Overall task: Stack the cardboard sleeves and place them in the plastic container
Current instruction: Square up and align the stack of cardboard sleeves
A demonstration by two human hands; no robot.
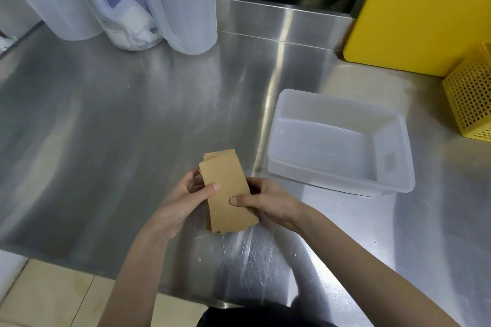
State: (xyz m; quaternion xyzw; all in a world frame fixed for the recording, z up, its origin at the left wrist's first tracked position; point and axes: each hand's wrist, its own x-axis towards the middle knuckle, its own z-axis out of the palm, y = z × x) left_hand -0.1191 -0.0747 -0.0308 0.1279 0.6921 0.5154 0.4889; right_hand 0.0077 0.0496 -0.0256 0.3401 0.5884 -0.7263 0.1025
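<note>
Above steel counter: both hands grasping flat brown cardboard sleeves, edges slightly uneven.

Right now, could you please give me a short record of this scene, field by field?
surface: stainless steel counter
held item: stack of cardboard sleeves, flat, brown, edges not fully aligned
left hand: grips the stack's left side, thumb on top
right hand: grips the stack's right side, thumb on top
target: plastic container, translucent, empty, right of the hands
behind: clear plastic pitchers at back left
right edge: yellow board, yellow perforated basket
progress: sleeves not yet in the container
</note>
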